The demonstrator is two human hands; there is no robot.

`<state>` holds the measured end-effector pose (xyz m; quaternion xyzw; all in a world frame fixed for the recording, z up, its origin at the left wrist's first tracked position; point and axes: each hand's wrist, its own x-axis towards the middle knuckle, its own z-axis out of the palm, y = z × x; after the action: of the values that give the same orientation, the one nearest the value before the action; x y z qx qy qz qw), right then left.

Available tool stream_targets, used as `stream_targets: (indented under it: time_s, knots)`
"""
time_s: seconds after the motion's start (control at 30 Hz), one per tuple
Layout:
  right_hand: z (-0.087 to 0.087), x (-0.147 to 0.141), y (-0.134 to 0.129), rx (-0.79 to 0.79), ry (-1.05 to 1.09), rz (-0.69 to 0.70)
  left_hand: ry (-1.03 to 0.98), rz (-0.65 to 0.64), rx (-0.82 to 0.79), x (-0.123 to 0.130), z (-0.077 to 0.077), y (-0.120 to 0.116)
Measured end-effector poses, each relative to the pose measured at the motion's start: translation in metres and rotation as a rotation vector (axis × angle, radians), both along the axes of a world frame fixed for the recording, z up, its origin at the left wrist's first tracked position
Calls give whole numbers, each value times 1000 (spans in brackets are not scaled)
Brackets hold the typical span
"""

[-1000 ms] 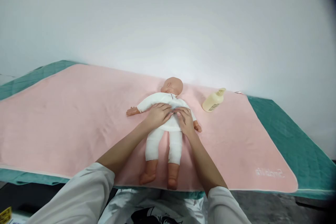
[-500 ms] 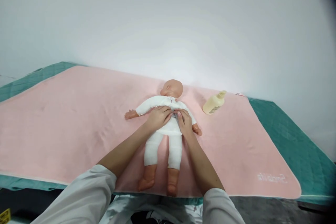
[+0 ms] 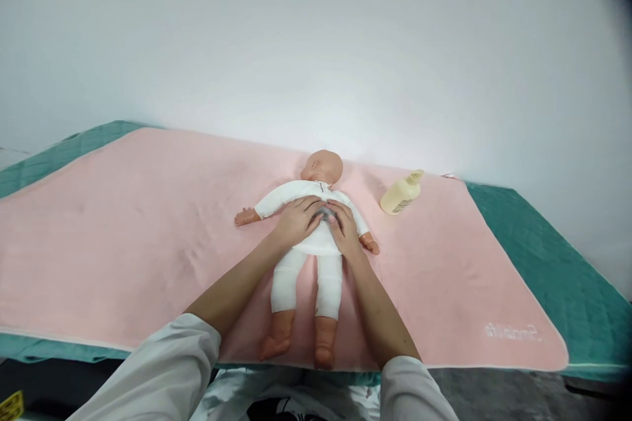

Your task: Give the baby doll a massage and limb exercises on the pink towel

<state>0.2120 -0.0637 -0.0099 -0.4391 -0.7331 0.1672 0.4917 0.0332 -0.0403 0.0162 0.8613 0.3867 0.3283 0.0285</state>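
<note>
A baby doll (image 3: pixel 323 166) in a white top and white leggings lies on its back on a pink towel (image 3: pixel 148 230), head away from me, bare feet toward me. My left hand (image 3: pixel 296 220) and my right hand (image 3: pixel 344 229) rest side by side on the doll's chest. Their fingertips pinch the front of the white top at its middle, where a small grey gap shows between the two edges. The doll's arms stick out to both sides of my hands.
A cream plastic bottle (image 3: pixel 401 194) lies on its side on the towel, right of the doll's head. Under the towel is a green cover (image 3: pixel 553 256) on a table that stands against a plain white wall. The table's front edge is near my body.
My fingertips have stayed on the doll's chest and drawn the top's front slightly apart, so a grey gap now shows between them. The view has shifted a little.
</note>
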Motion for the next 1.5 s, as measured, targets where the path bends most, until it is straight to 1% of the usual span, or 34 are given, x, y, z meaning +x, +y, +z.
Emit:
stream_targets:
  time_s: [0.4,0.63,0.87,1.03,1.3,1.5]
  knots:
    - [1,0,3,-48,-71,12,16,-20,-50,1,2,2]
    - [1,0,3,-51,-94,15,15,-22,-50,1,-1,3]
    - [-1,0,6,5,-93,21,54,41,-22,1,0,1]
    - [1,-1,13,-11,-124,13,54,96,-33,3,2,1]
    - [-1,-1,18,-68,-140,22,44,73,-72,3,-1,6]
    - [0,-1,18,-85,-149,34,39,57,-89,3,-1,6]
